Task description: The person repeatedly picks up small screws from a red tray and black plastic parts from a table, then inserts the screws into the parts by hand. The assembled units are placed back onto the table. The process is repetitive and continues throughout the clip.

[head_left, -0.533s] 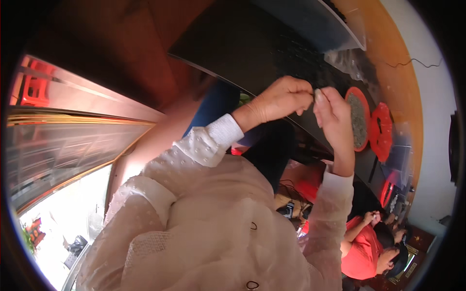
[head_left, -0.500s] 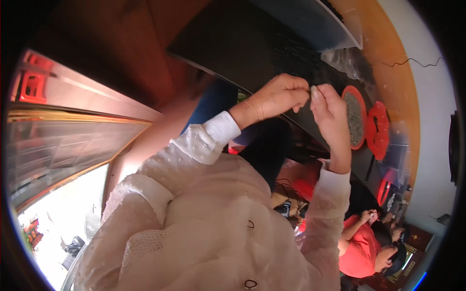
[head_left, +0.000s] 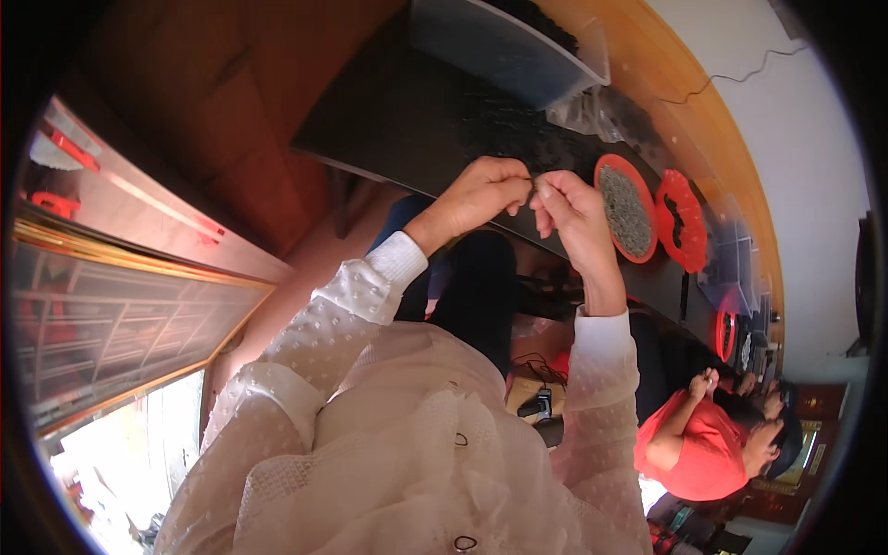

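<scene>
Over the near edge of the black table (head_left: 379,116), both hands meet fingertip to fingertip. My left hand (head_left: 481,199) is closed in a pinch, its fingers curled. My right hand (head_left: 575,211) pinches with thumb and forefinger, the other fingers loosely bent. Something small and dark seems to sit between the fingertips, too small to name. Closest to my right hand is a round red tray (head_left: 639,172) filled with small grey pieces (head_left: 626,213). Beyond it stands a red scalloped dish (head_left: 696,242) holding some dark pieces.
A translucent bin (head_left: 490,55) of black pieces stands on the far side, beside a clear plastic bag (head_left: 587,116). Small dark bits (head_left: 504,120) lie scattered across the tabletop. At right, clear containers (head_left: 735,264) line the table, and a person in a red shirt (head_left: 689,453) sits there.
The view has shifted, so table, bin and trays appear farther left and more of the bin shows. My hands stay together; my right hand's lower fingers look slightly looser.
</scene>
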The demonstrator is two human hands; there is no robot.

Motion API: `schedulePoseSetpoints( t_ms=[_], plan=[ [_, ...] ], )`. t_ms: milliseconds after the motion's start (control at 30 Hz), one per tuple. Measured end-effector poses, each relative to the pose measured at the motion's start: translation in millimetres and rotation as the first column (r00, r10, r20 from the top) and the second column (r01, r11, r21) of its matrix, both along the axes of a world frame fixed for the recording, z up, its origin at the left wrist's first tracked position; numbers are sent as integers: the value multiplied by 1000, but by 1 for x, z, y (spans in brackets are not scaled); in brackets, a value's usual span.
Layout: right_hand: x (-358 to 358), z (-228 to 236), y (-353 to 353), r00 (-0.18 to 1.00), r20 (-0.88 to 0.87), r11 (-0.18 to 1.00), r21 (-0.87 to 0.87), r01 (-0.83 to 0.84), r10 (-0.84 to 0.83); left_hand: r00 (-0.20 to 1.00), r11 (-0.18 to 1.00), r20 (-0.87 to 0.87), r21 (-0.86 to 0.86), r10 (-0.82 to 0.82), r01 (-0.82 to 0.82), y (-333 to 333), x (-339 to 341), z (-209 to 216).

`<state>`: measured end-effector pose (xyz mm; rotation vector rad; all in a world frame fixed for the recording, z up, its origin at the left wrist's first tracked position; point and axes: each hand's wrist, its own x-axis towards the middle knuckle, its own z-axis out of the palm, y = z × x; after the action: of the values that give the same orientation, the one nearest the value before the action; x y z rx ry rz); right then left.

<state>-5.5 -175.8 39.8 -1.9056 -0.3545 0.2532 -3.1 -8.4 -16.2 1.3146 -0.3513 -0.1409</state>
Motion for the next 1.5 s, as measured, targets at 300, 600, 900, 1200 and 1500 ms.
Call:
schedulePoseSetpoints(
  t_ms=[300,600,900,1200,1500],
  plan=[
    [6,3,-2,993,-113,996,91,-18,28,1000,1000,28,17,1,-1,-4,-2,-7],
    [13,0,-3,982,-182,985,173,-18,50,997,1000,-82,3,-1,1,2,-4,5],
    [18,4,3,981,-192,995,96,12,7,989,1000,-147,-19,-18,15,6,-1,6],
    [14,-6,9,998,56,999,-37,-36,38,994,997,-92,59,58,-52,5,-5,5],
    [10,6,5,989,-147,995,96,0,14,984,1000,-175,-12,-21,20,11,-4,16]
  ],
)
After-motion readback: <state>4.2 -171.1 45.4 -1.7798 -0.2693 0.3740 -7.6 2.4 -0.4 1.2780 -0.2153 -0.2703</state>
